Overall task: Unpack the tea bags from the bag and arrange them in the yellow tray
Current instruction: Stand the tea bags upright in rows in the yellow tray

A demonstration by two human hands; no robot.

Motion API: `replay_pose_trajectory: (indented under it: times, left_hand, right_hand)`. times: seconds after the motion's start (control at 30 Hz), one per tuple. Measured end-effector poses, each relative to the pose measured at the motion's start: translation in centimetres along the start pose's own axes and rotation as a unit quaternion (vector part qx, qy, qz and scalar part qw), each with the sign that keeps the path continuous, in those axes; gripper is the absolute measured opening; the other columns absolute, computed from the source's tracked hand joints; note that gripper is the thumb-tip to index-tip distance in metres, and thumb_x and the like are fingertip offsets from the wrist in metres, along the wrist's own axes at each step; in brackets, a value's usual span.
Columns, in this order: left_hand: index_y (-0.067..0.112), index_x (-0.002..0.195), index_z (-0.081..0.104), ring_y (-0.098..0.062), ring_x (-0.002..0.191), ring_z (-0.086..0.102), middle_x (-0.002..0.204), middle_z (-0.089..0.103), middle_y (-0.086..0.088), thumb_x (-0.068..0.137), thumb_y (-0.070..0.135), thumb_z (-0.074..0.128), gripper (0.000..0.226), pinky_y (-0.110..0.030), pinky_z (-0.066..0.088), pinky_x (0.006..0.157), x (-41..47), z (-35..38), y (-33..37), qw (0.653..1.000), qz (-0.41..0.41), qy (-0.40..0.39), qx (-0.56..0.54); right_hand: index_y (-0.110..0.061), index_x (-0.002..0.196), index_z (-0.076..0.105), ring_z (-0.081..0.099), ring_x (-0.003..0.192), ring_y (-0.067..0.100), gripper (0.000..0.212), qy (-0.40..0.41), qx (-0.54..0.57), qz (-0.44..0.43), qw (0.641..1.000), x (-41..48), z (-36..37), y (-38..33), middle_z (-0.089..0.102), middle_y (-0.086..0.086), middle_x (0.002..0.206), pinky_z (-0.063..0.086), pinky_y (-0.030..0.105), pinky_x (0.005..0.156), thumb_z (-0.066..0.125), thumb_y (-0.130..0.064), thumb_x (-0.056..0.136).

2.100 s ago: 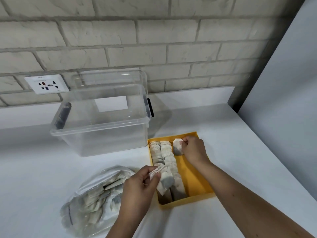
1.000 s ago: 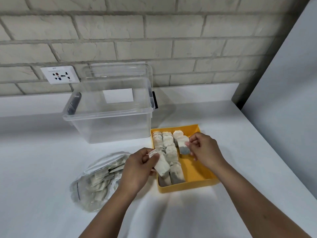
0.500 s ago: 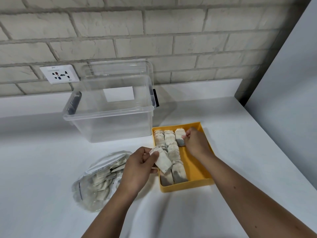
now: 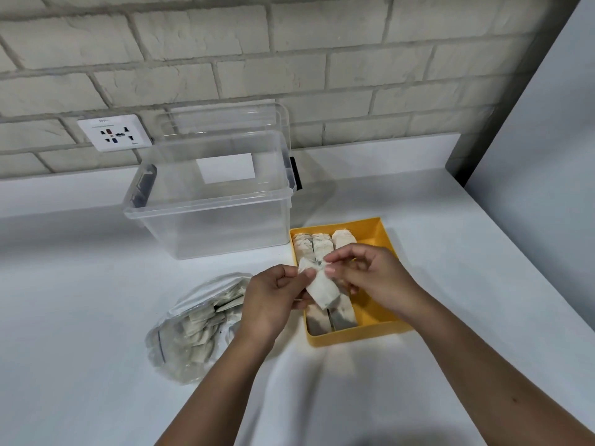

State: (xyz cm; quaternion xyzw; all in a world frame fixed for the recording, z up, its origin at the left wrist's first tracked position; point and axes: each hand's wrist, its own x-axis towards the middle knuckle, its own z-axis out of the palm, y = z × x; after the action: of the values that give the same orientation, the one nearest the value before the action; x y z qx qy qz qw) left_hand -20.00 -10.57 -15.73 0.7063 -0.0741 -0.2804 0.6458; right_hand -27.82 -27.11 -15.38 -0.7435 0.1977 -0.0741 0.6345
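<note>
A yellow tray (image 4: 383, 331) lies on the white counter and holds two full rows of tea bags (image 4: 344, 315) plus a short third row at its far end. Above the tray's left side both hands hold one tea bag (image 4: 322, 289). My left hand (image 4: 273, 299) pinches its upper left corner. My right hand (image 4: 367, 273) pinches its top edge with thumb and forefinger. A clear plastic bag (image 4: 193, 333) with several tea bags inside lies on the counter left of the tray, partly behind my left wrist.
A clear storage bin (image 4: 209, 201) with its lid leaning behind it stands left of and behind the tray. A wall socket (image 4: 114, 132) is on the brick wall. A grey panel (image 4: 541, 156) rises at the right.
My right hand has left the third row at the tray's far end and come back to my left hand. Both hands now hold the tea bag that the left held alone.
</note>
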Motion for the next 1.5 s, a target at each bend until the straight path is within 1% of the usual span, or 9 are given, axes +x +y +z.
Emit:
replay_pose_trajectory:
  times: [0.17,0.37,0.63,0.9,1.07,1.23,1.3,1.4,1.5]
  left_hand:
    - [0.005,0.091,0.072,-0.01,0.058,0.067,0.063,0.072,0.0,0.087,0.019,0.075,0.015,-0.029,0.061,0.067,-0.5,0.6,0.1,1.0,0.003,-0.022,0.001]
    - [0.006,0.093,0.074,-0.011,0.061,0.07,0.066,0.073,-0.001,0.095,0.02,0.065,0.016,-0.025,0.06,0.064,-0.8,0.8,0.6,0.999,-0.012,-0.032,-0.036]
    - [0.003,0.095,0.073,-0.018,0.066,0.074,0.082,0.075,-0.013,0.096,0.018,0.063,0.018,-0.024,0.059,0.057,-0.9,0.7,1.2,0.992,-0.059,-0.027,-0.112]
    - [0.001,0.098,0.074,-0.021,0.066,0.073,0.085,0.075,-0.014,0.095,0.019,0.064,0.02,-0.029,0.062,0.062,-0.9,0.8,1.0,0.99,-0.078,-0.027,-0.114]
    - [0.005,0.093,0.071,-0.021,0.063,0.073,0.079,0.075,-0.012,0.095,0.015,0.062,0.014,-0.028,0.061,0.057,-1.1,0.7,1.4,0.985,-0.098,-0.03,-0.136]
    - [0.004,0.098,0.071,-0.025,0.071,0.075,0.092,0.076,-0.019,0.094,0.016,0.064,0.015,-0.031,0.063,0.063,-1.0,0.9,1.1,0.985,-0.098,-0.023,-0.144]
    - [0.003,0.095,0.073,-0.024,0.071,0.075,0.088,0.077,-0.017,0.094,0.016,0.064,0.016,-0.03,0.063,0.067,-0.8,0.9,0.9,0.988,-0.076,-0.013,-0.134]
    - [0.003,0.089,0.075,-0.019,0.065,0.073,0.079,0.076,-0.013,0.095,0.013,0.062,0.017,-0.025,0.059,0.06,-0.6,0.7,0.6,0.993,-0.04,0.006,-0.106]
    - [0.004,0.089,0.076,-0.019,0.066,0.073,0.078,0.076,-0.014,0.096,0.011,0.061,0.017,-0.023,0.058,0.059,-0.4,0.5,0.1,0.996,-0.032,0.011,-0.088]
  right_hand:
    - [-0.016,0.095,0.072,0.051,0.048,0.001,0.02,0.009,-0.028,-0.004,1.0,-1.2,0.5,-0.3,0.066,-0.001,0.074,0.045,0.016,0.052,0.08,-0.016,0.077]
    - [-0.012,0.085,0.07,0.053,0.046,0.008,0.011,0.03,0.002,-0.002,1.0,-1.1,0.1,0.3,0.063,-0.005,0.056,0.047,0.021,0.049,0.078,-0.012,0.078]
    - [-0.005,0.088,0.07,0.058,0.048,0.011,0.009,0.073,0.024,-0.046,0.996,-1.3,0.3,0.4,0.066,0.003,0.063,0.05,0.022,0.05,0.075,-0.008,0.081]
    - [-0.026,0.096,0.071,0.06,0.056,0.012,0.028,0.06,-0.047,-0.063,0.995,-1.9,1.3,0.0,0.066,0.0,0.083,0.054,0.024,0.055,0.084,-0.018,0.072]
    - [-0.027,0.097,0.072,0.062,0.058,0.013,0.029,0.045,-0.023,-0.062,0.997,-2.0,1.2,0.0,0.065,-0.001,0.079,0.056,0.025,0.058,0.082,-0.014,0.073]
    - [-0.021,0.096,0.073,0.06,0.055,0.011,0.026,0.046,-0.011,-0.055,0.997,-1.9,0.8,0.1,0.062,-0.003,0.07,0.054,0.025,0.057,0.081,-0.009,0.074]
    - [-0.021,0.097,0.073,0.06,0.055,0.009,0.025,0.081,-0.047,-0.051,0.994,-1.6,0.0,0.3,0.062,-0.006,0.07,0.052,0.023,0.061,0.081,-0.011,0.075]
    - [-0.02,0.098,0.072,0.063,0.068,0.009,0.021,0.166,-0.216,-0.018,0.962,-0.6,-2.3,1.0,0.065,-0.008,0.077,0.052,0.023,0.072,0.079,-0.024,0.078]
    - [-0.015,0.093,0.069,0.067,0.078,0.02,0.017,0.142,-0.303,0.033,0.942,0.8,-3.3,1.9,0.07,0.001,0.086,0.055,0.035,0.081,0.075,-0.027,0.083]
